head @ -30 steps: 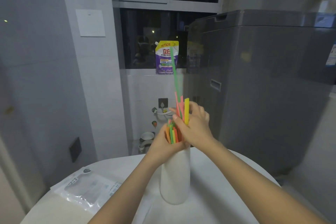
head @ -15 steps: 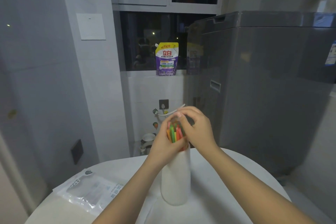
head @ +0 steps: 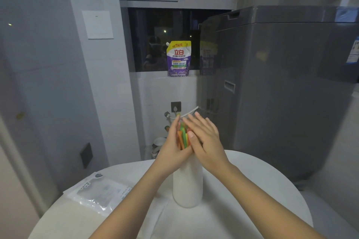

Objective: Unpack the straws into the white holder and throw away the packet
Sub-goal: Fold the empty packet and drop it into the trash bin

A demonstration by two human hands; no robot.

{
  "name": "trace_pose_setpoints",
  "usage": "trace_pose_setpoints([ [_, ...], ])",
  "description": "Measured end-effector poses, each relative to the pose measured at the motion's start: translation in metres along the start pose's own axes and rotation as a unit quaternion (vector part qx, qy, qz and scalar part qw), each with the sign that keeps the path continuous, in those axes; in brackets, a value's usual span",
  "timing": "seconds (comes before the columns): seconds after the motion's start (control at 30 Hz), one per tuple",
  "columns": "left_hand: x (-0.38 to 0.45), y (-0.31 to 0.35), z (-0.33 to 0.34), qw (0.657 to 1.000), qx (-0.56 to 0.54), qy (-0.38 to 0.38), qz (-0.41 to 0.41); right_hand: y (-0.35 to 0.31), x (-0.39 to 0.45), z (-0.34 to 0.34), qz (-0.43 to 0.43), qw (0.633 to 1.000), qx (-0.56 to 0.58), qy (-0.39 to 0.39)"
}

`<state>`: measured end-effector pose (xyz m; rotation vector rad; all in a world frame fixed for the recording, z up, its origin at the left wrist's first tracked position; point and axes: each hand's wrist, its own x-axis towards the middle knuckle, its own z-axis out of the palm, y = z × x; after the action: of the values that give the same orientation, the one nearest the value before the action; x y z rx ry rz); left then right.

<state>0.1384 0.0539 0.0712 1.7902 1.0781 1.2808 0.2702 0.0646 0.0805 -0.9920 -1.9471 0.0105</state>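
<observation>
A white ribbed holder (head: 187,186) stands upright in the middle of the round white table (head: 246,190). A bunch of orange, green, yellow and red straws (head: 183,137) sticks out of its mouth. My left hand (head: 172,147) cups the bunch and the holder's rim from the left. My right hand (head: 206,141) lies flat against the bunch from the right, fingers stretched out and apart. The hands hide most of the straws. A clear plastic packet (head: 99,194) lies flat on the table to the left of my left forearm.
A tall grey washing machine (head: 281,93) stands close behind the table on the right. A purple detergent pouch (head: 179,58) sits on the window sill. A grey wall runs along the left, and the table's edge curves around the front.
One second ago my right hand held several straws raised above the holder. They have gone down into it, and my right hand has opened flat against the bunch.
</observation>
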Motion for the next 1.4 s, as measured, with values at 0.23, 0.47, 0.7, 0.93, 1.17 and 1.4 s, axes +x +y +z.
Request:
trace_pose_setpoints([
  [0.23, -0.042, -0.001, -0.029, 0.994, 0.072, 0.068, -0.037, -0.038, -0.036, 0.006, -0.026, 0.992, 0.07, 0.103],
  [0.47, -0.108, -0.053, -0.052, 0.919, 0.281, 0.005, -0.278, -0.061, -0.089, 0.059, 0.079, 0.981, 0.094, -0.153],
  [0.7, -0.147, -0.085, -0.055, 0.919, 0.195, 0.107, -0.325, -0.043, -0.108, 0.123, 0.135, 0.913, -0.027, -0.384],
  [0.93, -0.161, -0.083, -0.055, 0.93, 0.085, 0.18, -0.308, -0.031, -0.103, 0.141, 0.178, 0.886, -0.002, -0.428],
  [1.17, -0.194, -0.083, -0.06, 0.916, 0.111, 0.213, -0.322, -0.04, -0.112, 0.139, 0.268, 0.861, 0.127, -0.413],
  [1.4, -0.255, -0.052, -0.084, 0.917, 0.176, 0.195, -0.3, -0.098, -0.107, 0.11, 0.218, 0.81, 0.244, -0.486],
])
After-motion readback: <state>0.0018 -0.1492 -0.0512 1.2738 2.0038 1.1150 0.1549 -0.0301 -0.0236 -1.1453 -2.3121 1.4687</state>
